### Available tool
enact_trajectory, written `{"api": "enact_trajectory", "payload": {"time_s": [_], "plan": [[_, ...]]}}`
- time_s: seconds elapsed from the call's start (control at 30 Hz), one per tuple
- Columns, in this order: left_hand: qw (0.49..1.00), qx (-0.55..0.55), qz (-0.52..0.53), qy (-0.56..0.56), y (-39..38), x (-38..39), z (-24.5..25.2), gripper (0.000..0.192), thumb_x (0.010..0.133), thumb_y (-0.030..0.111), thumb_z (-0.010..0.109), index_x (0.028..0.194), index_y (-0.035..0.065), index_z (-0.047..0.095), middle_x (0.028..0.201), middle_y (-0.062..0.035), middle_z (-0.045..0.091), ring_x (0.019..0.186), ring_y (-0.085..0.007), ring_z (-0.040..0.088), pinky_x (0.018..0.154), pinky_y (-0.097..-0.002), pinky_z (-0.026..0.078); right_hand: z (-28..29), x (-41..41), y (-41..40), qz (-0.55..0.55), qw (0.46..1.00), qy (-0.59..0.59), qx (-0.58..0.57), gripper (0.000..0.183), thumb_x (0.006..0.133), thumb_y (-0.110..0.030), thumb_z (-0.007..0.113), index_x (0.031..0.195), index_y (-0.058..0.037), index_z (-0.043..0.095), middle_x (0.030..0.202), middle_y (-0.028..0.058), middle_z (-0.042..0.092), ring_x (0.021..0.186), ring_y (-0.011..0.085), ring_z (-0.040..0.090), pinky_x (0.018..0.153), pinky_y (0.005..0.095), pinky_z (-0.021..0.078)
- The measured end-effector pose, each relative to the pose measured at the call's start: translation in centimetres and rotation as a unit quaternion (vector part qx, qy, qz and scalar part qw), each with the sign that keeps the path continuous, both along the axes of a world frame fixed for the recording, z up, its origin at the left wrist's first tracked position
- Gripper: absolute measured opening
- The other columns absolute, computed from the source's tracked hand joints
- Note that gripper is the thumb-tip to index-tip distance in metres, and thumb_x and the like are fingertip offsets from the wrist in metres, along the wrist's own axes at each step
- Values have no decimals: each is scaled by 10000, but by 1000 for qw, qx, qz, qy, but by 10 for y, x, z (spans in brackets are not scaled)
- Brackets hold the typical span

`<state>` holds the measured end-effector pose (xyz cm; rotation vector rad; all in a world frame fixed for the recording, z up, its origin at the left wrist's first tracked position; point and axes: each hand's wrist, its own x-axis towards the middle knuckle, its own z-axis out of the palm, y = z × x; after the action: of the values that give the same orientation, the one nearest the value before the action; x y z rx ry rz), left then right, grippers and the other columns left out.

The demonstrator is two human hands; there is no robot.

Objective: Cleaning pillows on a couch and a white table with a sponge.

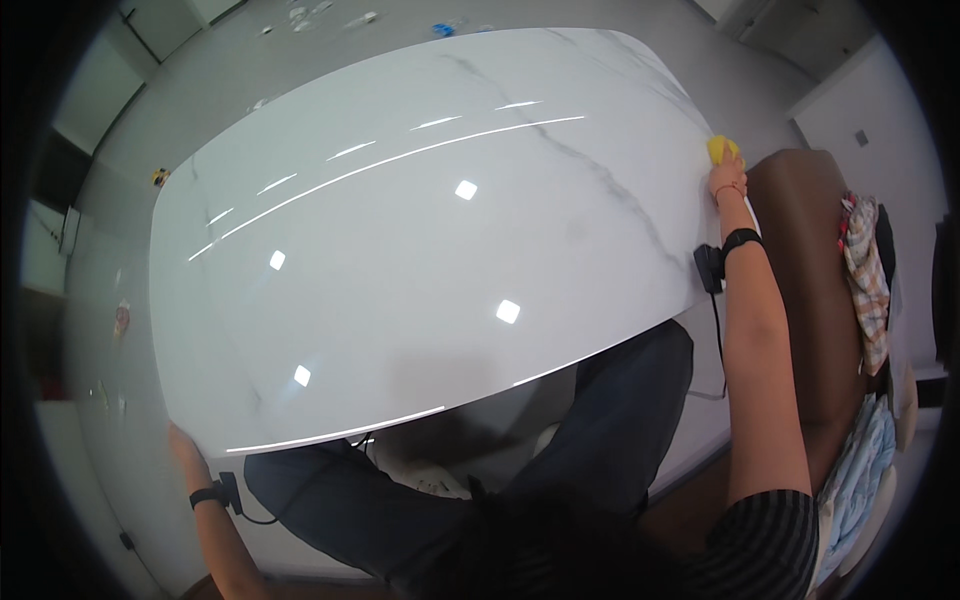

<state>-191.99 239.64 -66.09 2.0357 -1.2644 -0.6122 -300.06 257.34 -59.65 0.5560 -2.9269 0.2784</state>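
A large glossy white marble-patterned tabletop [420, 247] spreads before me, with grey veins and bright lamp reflections. At its far right edge my right hand [729, 178] holds a yellow sponge or cloth [723, 150], fingers pressed over it. The arm is stretched out and wears a black wrist strap with a small cabled device [708, 268]. My left hand [184, 444] is at the near left corner of the tabletop, touching its edge; its fingers are partly hidden and blurred, so their hold is unclear. A similar strapped device [230, 493] sits on the left wrist.
Beside the right edge stands a brown upholstered seat [799, 262] with a checked cloth [866, 277] and light-blue fabric [855, 480]. My legs are under the near edge. Beyond the table, a blue item [443, 30] and white items [300, 16] lie on the grey floor.
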Motion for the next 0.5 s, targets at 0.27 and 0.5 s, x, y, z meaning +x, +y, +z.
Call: {"api": "enact_trajectory", "payload": {"time_s": [0.27, 0.5], "plan": [[995, -77, 40, -47, 2, 70, -20, 458, 955, 263, 307, 1151, -86, 531, 1101, -181, 597, 983, -259, 578, 887, -332, 436, -31, 413, -293, 445, 882, -69, -140, 332, 820, -129, 459, 1128, -24, 525, 1176, 181, 521, 1079, 309, 512, 916, 411, 409], [991, -74, 38, -106, -5, -52, 1, 479, 954, 316, 356, 1145, -86, 535, 1128, -250, 574, 1046, -348, 553, 910, -376, 414, 3, 831, -255, 741, 655, -143, -24, 530, 855, -225, 461, 1377, -211, 368, 1487, 106, 209, 1358, 344, 179, 1066, 556, 147]]}}
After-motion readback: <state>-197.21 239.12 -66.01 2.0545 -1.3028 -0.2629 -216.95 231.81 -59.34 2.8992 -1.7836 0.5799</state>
